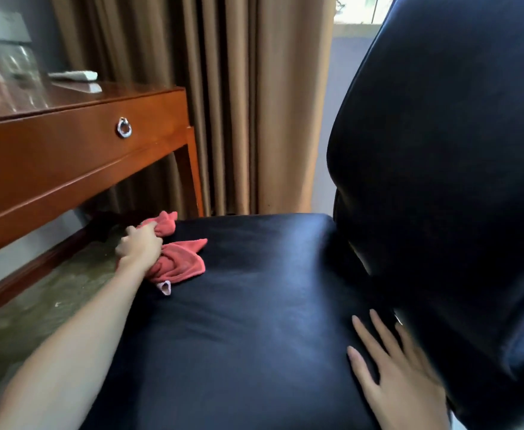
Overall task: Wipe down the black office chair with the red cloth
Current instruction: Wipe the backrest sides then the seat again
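Red cloth [178,259] bunched in left hand [139,246] on chair seat [254,305]; right hand [400,377] flat, open.

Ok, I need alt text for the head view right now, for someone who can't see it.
A person's left hand grips a bunched red cloth on the far left edge of a black office chair seat, while the right hand lies flat and open near the backrest. A wooden desk and brown curtains stand behind.

Chair [254,305] glossy black leather; cloth [180,265] fuzzy; desk [68,156] polished wood.
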The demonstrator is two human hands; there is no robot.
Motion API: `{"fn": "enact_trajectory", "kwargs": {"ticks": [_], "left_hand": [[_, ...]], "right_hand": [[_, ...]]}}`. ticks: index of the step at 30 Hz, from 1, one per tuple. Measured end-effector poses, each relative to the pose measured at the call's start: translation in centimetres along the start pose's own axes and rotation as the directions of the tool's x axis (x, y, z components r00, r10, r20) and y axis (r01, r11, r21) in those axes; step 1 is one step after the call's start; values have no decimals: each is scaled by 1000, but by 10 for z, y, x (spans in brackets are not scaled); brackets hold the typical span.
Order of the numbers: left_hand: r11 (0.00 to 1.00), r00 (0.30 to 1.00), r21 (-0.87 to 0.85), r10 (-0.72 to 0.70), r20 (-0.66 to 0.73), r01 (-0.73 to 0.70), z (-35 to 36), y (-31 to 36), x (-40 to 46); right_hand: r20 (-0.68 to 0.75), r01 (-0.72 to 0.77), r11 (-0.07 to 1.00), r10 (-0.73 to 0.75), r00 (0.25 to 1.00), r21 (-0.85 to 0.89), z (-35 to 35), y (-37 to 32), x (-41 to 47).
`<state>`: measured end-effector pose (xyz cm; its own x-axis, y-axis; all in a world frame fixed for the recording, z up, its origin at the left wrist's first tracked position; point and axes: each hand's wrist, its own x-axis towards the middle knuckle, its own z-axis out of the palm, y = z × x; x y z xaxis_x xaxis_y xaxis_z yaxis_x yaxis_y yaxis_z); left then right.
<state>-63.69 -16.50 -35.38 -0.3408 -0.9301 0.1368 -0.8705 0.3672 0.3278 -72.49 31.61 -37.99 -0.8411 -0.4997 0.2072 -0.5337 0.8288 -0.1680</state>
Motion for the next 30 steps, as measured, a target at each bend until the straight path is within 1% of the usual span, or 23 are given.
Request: {"fn": "enact_trajectory", "kwargs": {"ticks": [2,3,4,5,7,9,11,13,14,15,16,17,18,19,20,21,22,24,27,28,29,30], "left_hand": [[997,996,-33,-62,62,64,3,-17,9],[998,996,-39,-48,73,51,4,-20,9],[999,998,-35,-2,60,4,2,-18,5],[997,997,-25,74,22,-74,-2,-11,0],[960,960,29,278,-42,-277,-12,13,-12],[884,884,24,467,-37,-466,-13,59,-32],[764,763,-41,645,42,-643,0,125,-64],[635,628,-147,772,94,-759,21,195,-97],[598,593,-194,800,90,-778,32,223,-108],[591,592,-235,802,76,-771,40,248,-115],[609,616,-269,785,69,-746,46,271,-119],[660,665,-274,742,87,-700,50,288,-121],[710,706,-240,698,120,-662,54,301,-123],[729,713,-177,684,153,-661,57,309,-127],[700,679,-109,712,177,-706,59,311,-132],[638,621,-45,761,190,-769,56,307,-142],[557,546,-5,815,193,-830,50,298,-155],[412,407,15,894,185,-911,35,271,-182],[268,265,-4,953,144,-963,13,209,-235],[225,223,-6,968,116,-974,10,183,-251],[208,207,-2,973,99,-978,7,157,-265],[219,218,-5,973,81,-976,2,134,-276]], "right_hand": [[-20,-7,999,7,1000,33,1,1,0],[-39,-5,999,7,999,45,2,0,1],[-58,-7,999,10,998,51,4,1,1],[-60,-8,998,12,998,61,5,1,1],[-30,-5,996,8,1000,94,5,1,0],[-21,-7,994,9,1000,106,6,3,-1],[-43,-4,993,9,999,120,7,4,-1],[-89,22,990,-10,996,141,7,5,-2],[-121,47,987,-28,992,157,7,4,-1],[-152,70,982,-43,987,178,8,3,-1],[-183,88,976,-51,982,200,8,4,-1],[-214,102,966,-51,976,237,10,5,-2],[-271,110,951,-29,962,289,13,7,-4],[-330,111,929,13,944,353,15,10,-4],[-353,87,901,76,933,425,16,11,-5],[-339,45,878,136,931,477,16,10,-6],[-313,6,871,170,934,491,15,9,-8],[-295,-21,889,174,940,458,12,5,-10],[-249,-76,909,193,949,411,10,0,-11],[-234,-97,915,200,951,391,9,0,-13],[-211,-101,927,187,959,360,8,-1,-14],[-175,-93,943,155,972,319,7,-3,-16]]}}
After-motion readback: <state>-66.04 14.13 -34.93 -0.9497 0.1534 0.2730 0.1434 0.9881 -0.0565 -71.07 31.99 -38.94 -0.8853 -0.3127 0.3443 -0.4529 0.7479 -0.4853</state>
